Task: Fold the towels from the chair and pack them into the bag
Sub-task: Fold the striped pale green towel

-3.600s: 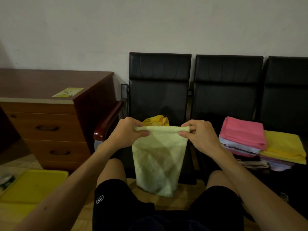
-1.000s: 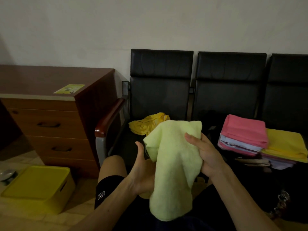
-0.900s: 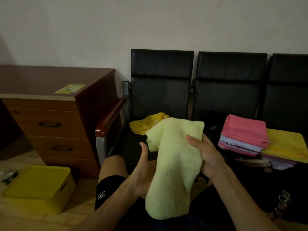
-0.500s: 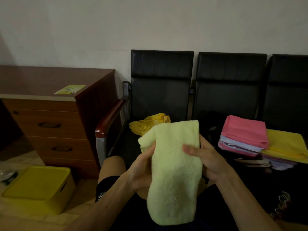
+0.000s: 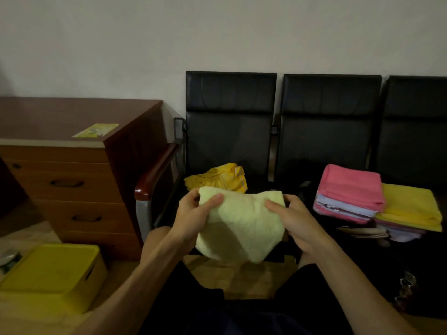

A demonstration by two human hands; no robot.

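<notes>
Holding one pale green towel [image 5: 239, 228] between my two hands, I have my left hand [image 5: 193, 218] pinching its upper left corner, thumb on the front and fingers curled behind. My right hand [image 5: 295, 221] grips the upper right corner the same way. The towel is folded into a thick pad. Its top edge runs side to side from one hand to the other, and that is its longer way, though only slightly. The rest sags down from my hands toward my knees, with the lowest corner pointing down below my right hand.

Just beyond my left hand, one crumpled yellow towel [image 5: 217, 180] lies on the seat of the first of three black chairs [image 5: 229, 117]. To the right of my right hand sit two stacks of folded towels, touching each other: the nearer pink-topped stack [image 5: 350, 187] and, further right, the yellow-topped stack [image 5: 411, 206]. What they rest on is too dark to make out.

Well to the left of my left hand stands one wooden drawer cabinet [image 5: 72, 177], two handles showing, with one yellow card [image 5: 95, 130] on top. Below and left of that hand, one yellow lidded box [image 5: 53, 272] sits on the floor.
</notes>
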